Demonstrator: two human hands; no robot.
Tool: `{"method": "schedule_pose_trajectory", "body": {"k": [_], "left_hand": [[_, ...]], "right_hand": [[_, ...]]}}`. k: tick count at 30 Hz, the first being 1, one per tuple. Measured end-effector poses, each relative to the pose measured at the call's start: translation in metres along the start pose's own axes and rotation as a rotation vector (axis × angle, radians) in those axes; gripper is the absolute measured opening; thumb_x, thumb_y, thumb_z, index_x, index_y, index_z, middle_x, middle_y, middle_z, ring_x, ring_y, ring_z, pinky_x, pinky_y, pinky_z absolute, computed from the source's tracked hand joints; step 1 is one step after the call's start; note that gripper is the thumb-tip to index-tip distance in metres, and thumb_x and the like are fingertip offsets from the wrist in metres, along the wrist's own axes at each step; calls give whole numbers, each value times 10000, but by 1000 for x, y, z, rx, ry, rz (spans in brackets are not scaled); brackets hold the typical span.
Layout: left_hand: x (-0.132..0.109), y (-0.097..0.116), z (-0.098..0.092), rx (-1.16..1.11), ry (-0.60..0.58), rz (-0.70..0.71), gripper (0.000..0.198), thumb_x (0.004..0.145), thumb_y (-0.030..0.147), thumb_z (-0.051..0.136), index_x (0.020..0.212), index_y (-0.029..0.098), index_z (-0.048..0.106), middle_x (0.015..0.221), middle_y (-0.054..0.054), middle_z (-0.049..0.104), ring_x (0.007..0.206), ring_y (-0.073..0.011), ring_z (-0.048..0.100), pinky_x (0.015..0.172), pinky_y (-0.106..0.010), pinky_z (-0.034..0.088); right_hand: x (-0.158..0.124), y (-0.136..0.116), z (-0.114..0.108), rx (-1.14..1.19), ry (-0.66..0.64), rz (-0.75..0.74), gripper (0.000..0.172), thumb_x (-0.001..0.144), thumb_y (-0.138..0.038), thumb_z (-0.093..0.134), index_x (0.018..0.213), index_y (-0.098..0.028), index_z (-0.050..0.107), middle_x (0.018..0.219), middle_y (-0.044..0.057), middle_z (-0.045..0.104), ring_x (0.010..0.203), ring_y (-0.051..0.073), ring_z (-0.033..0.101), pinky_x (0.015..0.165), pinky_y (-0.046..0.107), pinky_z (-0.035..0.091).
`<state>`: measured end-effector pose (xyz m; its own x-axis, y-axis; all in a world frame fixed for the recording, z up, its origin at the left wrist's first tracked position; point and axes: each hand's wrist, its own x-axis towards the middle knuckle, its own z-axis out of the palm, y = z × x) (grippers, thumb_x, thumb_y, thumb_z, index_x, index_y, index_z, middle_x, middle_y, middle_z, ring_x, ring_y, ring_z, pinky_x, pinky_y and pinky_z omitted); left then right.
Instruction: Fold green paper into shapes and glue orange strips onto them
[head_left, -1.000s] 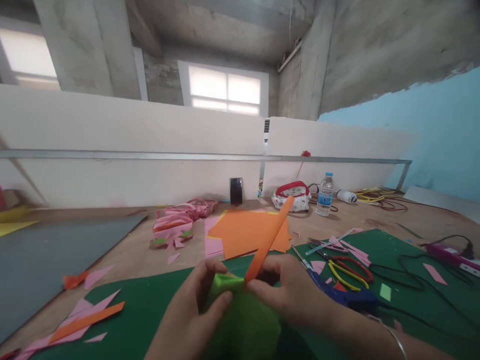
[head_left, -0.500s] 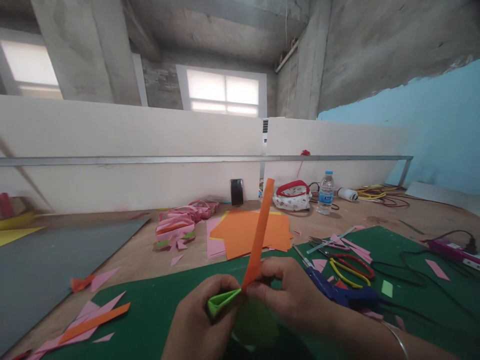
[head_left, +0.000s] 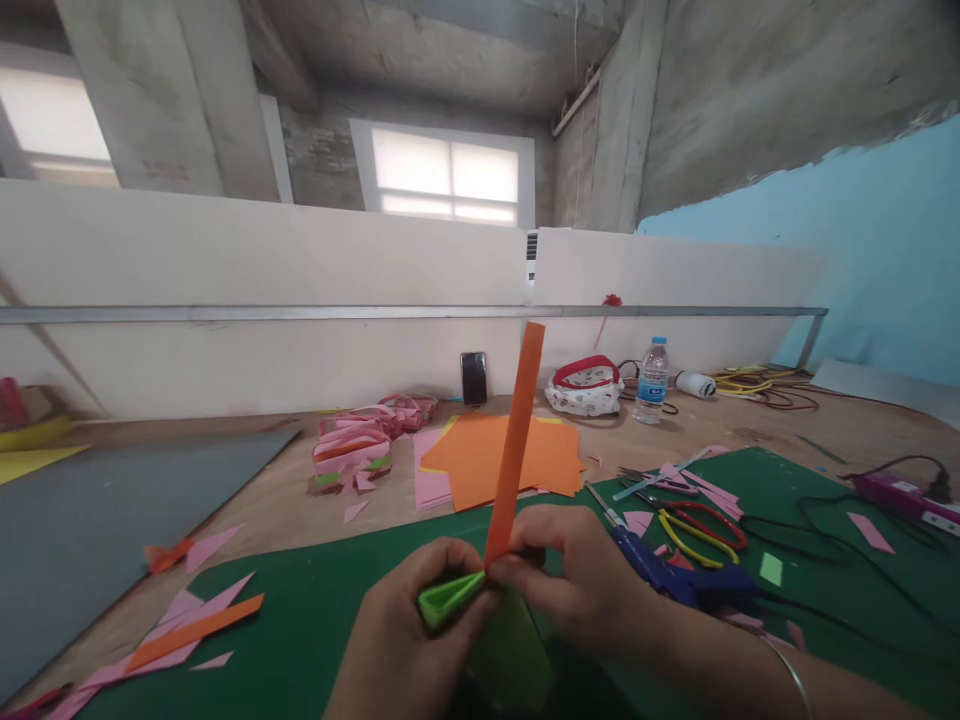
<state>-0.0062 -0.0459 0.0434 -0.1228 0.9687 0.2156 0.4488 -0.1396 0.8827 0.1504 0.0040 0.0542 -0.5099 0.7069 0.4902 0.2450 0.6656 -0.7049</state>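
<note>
My left hand (head_left: 420, 625) is closed around a folded green paper strip (head_left: 448, 600), whose looped end shows between thumb and fingers. Between thumb and forefinger, my right hand (head_left: 574, 575) pinches the lower end of an orange paper strip (head_left: 516, 440). That strip stands nearly upright, leaning a little to the right. The two strips meet where my fingertips come together; whether they are joined cannot be seen. Below my hands a blurred green paper piece (head_left: 514, 650) hangs down, partly hidden by the fingers.
A green cutting mat (head_left: 300, 600) lies under my hands. To the right are a blue glue gun (head_left: 682, 580), pliers (head_left: 701, 535) and a water bottle (head_left: 652, 385). Orange sheets (head_left: 480, 460) and bundled pink strips (head_left: 352, 445) lie ahead. Pink scraps (head_left: 214, 548) are at left.
The orange strip stands slightly higher and more upright, and my right hand has shifted slightly. The green strip's loop looks narrower. Both hands keep their hold.
</note>
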Motion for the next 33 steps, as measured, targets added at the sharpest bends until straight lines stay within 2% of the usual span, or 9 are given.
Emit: {"method": "schedule_pose_trajectory", "body": {"k": [6, 9, 14, 18, 22, 25, 29, 31, 33], "left_hand": [[1, 7, -4, -104, 18, -147, 163, 611, 349, 701, 619, 198, 639, 545, 50, 565, 509, -103, 456, 443, -172, 343], [0, 7, -5, -174, -4, -207, 168, 581, 343, 733, 627, 198, 661, 564, 35, 612, 515, -117, 505, 441, -171, 372], [-1, 7, -3, -247, -29, -192, 155, 612, 356, 707, 630, 205, 678, 577, 19, 641, 530, -131, 544, 458, -178, 413], [-1, 10, -3, -154, 10, -120, 147, 637, 345, 676, 594, 205, 667, 540, 33, 611, 511, -105, 500, 445, -156, 376], [-2, 9, -5, -111, 4, -47, 159, 675, 360, 631, 651, 213, 688, 553, 27, 629, 538, -123, 529, 481, -172, 411], [-2, 7, -5, -105, 34, -78, 166, 667, 374, 640, 664, 215, 689, 574, 24, 647, 536, -128, 531, 466, -175, 414], [-1, 5, -5, -122, 70, -109, 162, 628, 383, 680, 658, 224, 694, 562, 33, 645, 534, -134, 537, 460, -177, 422], [-1, 3, -5, -84, 103, -84, 153, 619, 379, 683, 646, 229, 696, 533, 42, 626, 523, -131, 529, 463, -177, 418], [-1, 0, -6, -40, 134, -45, 146, 637, 376, 660, 651, 237, 701, 526, 46, 626, 513, -134, 535, 465, -185, 416]], "right_hand": [[0, -3, -5, 69, -102, 82, 109, 781, -200, 619, 737, -141, 700, 676, 2, 619, 643, 123, 534, 572, 211, 395], [-1, -7, -4, 66, -123, 148, 111, 747, -182, 620, 760, -136, 720, 659, 1, 627, 615, 123, 542, 548, 204, 406], [-1, -8, -2, 39, -108, 180, 173, 692, -98, 564, 737, -129, 728, 633, 5, 638, 580, 122, 541, 530, 203, 419], [-1, -10, -5, 95, -110, 195, 165, 712, -111, 561, 723, -137, 724, 688, 16, 668, 617, 130, 560, 559, 208, 439], [-2, -10, -4, 83, -53, 192, 145, 714, -100, 568, 709, -144, 706, 642, 2, 654, 587, 118, 568, 530, 194, 427], [-5, -5, 3, -61, 107, 48, 72, 699, -100, 599, 665, -138, 650, 600, -2, 621, 556, 116, 564, 509, 202, 410], [-6, 0, 13, -397, 417, -444, 142, 759, -56, 566, 647, -140, 593, 668, 41, 619, 653, 152, 568, 603, 272, 411], [-5, 1, 17, -501, 469, -595, 172, 802, -43, 546, 682, -143, 618, 672, 47, 618, 643, 148, 540, 617, 290, 395], [-5, 1, 18, -543, 475, -641, 159, 815, -44, 550, 724, -140, 639, 661, 47, 611, 618, 143, 514, 604, 292, 379]]}}
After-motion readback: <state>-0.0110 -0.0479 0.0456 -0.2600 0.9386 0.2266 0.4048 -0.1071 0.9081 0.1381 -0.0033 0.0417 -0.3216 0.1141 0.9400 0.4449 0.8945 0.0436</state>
